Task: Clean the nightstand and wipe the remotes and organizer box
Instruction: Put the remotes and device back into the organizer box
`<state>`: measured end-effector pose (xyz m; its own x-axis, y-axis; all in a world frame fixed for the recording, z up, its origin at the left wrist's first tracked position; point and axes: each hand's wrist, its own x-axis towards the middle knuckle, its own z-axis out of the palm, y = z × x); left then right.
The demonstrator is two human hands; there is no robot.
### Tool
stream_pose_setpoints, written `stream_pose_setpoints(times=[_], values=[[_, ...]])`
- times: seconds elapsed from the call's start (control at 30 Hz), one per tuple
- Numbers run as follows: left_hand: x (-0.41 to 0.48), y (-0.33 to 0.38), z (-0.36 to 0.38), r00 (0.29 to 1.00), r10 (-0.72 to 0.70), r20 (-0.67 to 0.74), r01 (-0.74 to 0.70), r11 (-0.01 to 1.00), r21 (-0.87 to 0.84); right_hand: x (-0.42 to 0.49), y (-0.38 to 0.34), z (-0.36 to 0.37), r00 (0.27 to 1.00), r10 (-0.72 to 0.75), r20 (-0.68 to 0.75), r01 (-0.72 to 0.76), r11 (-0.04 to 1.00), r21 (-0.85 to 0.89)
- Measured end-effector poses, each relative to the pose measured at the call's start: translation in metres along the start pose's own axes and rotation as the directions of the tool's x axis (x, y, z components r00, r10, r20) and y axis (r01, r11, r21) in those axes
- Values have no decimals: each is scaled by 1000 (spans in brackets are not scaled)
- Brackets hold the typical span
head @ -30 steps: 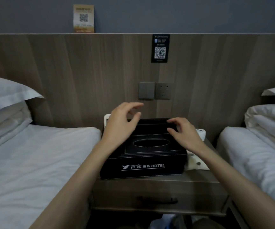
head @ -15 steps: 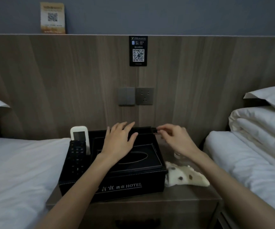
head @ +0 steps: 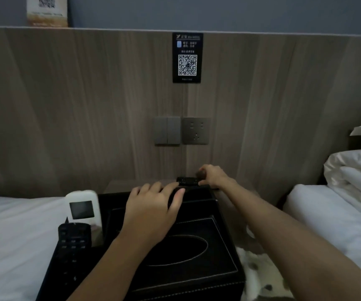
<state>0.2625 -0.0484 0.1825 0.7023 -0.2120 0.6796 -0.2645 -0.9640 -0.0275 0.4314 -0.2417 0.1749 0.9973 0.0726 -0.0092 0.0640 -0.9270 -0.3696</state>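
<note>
The black organizer box (head: 197,257) sits on the desk (head: 118,185) short of its back edge, with the left hand (head: 153,211) flat and straight-fingered on its lid, the right hand (head: 213,177) pinching a small black remote (head: 186,181) at the box's rear rim, and a white remote (head: 81,209) and dark remote (head: 73,242) in its left compartment.

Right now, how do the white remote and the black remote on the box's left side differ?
The white remote is pale with a dark screen; the black remote is dark with rows of buttons. The white remote stands behind and rises higher; the black remote sits in front, covering its lower part. Both stand in the organizer box.
</note>
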Motion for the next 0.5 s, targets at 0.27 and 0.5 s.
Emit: stream_pose_setpoints(times=[0.27,0.5], values=[[2,3,-5,997,-58,59,62,996,-63,23,11,25,995,93,43,-86,987,-137],[0,0,3,999,-38,-32,36,998,-51,12,2,20,999,37,-22,-37,999,-20]])
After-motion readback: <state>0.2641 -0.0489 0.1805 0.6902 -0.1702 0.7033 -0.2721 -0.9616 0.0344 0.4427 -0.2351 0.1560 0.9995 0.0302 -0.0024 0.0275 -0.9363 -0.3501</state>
